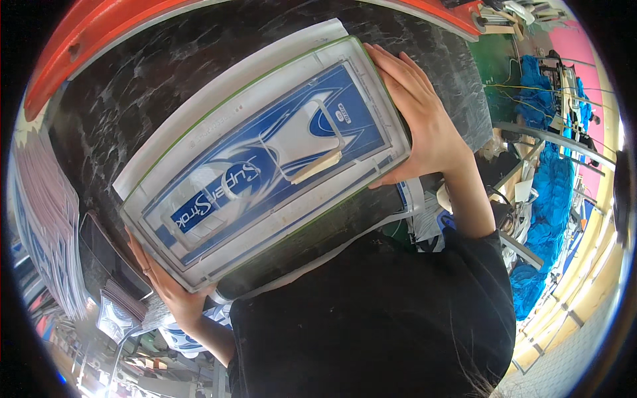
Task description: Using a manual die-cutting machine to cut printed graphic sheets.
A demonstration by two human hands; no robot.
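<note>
Across the dark marbled table (133, 86) lies a long, flat, clear template (265, 159) with green edging, tilted so that one end points up to the right and the other down to the left. Under its clear top shows a blue and white printed sheet (232, 179), with pale raised outlines of cut shapes over the print. A white sheet (219, 73) sticks out from under the template along its upper long edge, resting on the table.

At the upper right end, the right hand (424, 119) lies flat against the short edge of the template, fingers (391, 63) stretched out along that edge and thumb tucked round the lower corner. It presses and steadies the end more than it grips it. At the lower left end, the left hand (169, 288) cups the other short edge from below, fingers (136, 245) curled up around the rim, so that the template is held between both hands.

Beyond the table's far side runs a curved orange rim (99, 33). To the left stands a stack of printed sheets (46, 219) in the same blue and white. To the right, well apart from the table, heaps of blue cloth (551, 212) hang over racks. The person's black sleeve (478, 259) and black top fill the lower middle of the view.
</note>
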